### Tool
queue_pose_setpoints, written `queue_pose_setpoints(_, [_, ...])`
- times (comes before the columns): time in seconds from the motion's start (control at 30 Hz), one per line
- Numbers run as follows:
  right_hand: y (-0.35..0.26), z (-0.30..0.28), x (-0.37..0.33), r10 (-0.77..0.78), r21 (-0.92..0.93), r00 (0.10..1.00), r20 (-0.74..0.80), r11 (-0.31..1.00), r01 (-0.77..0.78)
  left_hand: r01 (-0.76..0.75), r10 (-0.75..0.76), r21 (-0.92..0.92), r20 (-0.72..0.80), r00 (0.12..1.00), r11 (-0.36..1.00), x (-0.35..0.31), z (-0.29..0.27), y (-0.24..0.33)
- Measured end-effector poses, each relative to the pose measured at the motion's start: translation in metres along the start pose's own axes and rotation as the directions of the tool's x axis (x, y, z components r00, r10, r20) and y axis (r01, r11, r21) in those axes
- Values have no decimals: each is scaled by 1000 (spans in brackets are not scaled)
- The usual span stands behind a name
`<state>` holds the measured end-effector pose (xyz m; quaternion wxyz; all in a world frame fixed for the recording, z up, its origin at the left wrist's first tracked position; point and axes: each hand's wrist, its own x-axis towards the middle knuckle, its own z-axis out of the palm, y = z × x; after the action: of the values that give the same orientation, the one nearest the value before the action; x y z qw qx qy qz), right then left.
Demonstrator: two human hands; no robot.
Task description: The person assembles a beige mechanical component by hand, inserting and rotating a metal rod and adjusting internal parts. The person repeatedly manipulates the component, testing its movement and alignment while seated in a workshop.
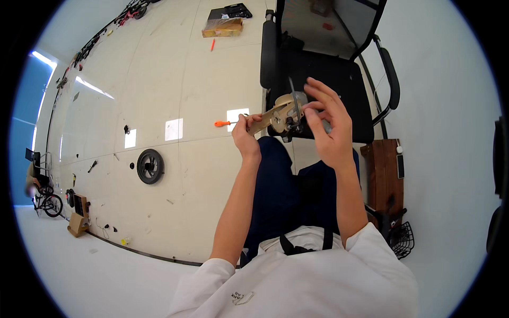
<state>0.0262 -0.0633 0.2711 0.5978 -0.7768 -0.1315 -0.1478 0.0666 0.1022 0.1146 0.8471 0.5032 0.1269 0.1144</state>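
My left hand (246, 139) is closed round the narrow end of a tan metal mechanical part (271, 117). The part has a rounded housing at its far end and dark fittings on its side. A thin dark rod (294, 98), perhaps a hex key, stands up from it, slightly blurred. My right hand (330, 124) is beside the housing with its fingers apart, the thumb and a finger close to the rod; whether they touch it I cannot tell. Both hands are above my lap, in front of a black chair (323, 69).
An orange-handled screwdriver (221, 123) lies left of my left hand. A small black wheel (150, 166) rests on the floor, with scattered small parts around it. Farther off are a cardboard box (222, 28) and a red stick (212, 44). A brown wooden box (380, 175) stands at my right.
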Motion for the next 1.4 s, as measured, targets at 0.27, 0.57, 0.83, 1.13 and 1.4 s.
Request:
queue_pose_setpoints(0.27, [72, -19, -4, 96, -499, 985, 141, 867, -13, 2, -2, 9, 12, 1000, 1000, -4, 9, 4])
queue_pose_setpoints(0.57, [10, 4, -79, 299, 76, 863, 407, 931, -358, -29, 29, -12, 2, 1000, 1000, -5, 9, 2])
queue_pose_setpoints(0.83, [93, -17, 20, 298, -341, 942, 158, 911, -231, -12, 12, -5, 0, 1000, 1000, -2, 7, 7])
queue_pose_setpoints(1.13, [55, -32, -50, 528, -110, 783, 329, 845, -524, 3, -3, 34, 11, 1000, 999, -8, 10, 12])
queue_pose_setpoints(1.4, [-4, -19, -36, 199, 421, 965, 173, 870, -255, -9, 9, 1, -14, 1000, 1000, -4, 9, 5])
